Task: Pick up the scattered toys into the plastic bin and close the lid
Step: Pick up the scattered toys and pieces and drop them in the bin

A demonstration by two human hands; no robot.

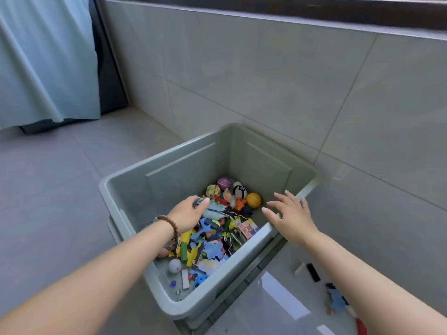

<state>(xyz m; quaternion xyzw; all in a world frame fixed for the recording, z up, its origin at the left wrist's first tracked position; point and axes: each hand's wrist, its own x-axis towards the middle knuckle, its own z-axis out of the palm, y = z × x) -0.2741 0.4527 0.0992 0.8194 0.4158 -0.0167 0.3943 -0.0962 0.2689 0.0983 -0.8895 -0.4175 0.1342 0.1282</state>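
— Grey floor tiles (60,189) are showing all round; how far along is this?

— Partly. Nearest, by the right forearm, a blue toy figure (336,299) and a black bar (313,272) are still lying out on a glossy panel (273,303), perhaps the lid.

— And the container?

— That grey-green plastic bin (183,308) is sitting open against the tiled wall (266,81), holding toys.

— Hands?

— Left hand (187,211) is curling loosely over the pile, gripping nothing I can make out; right hand (291,213) is spreading wide, empty, at the bin's right rim.

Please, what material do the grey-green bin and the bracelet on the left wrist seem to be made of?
The bin looks like moulded plastic: smooth matte walls, rounded rim, pressed panels. The bracelet seems to be brown wooden beads, round and dull, though resin is possible.
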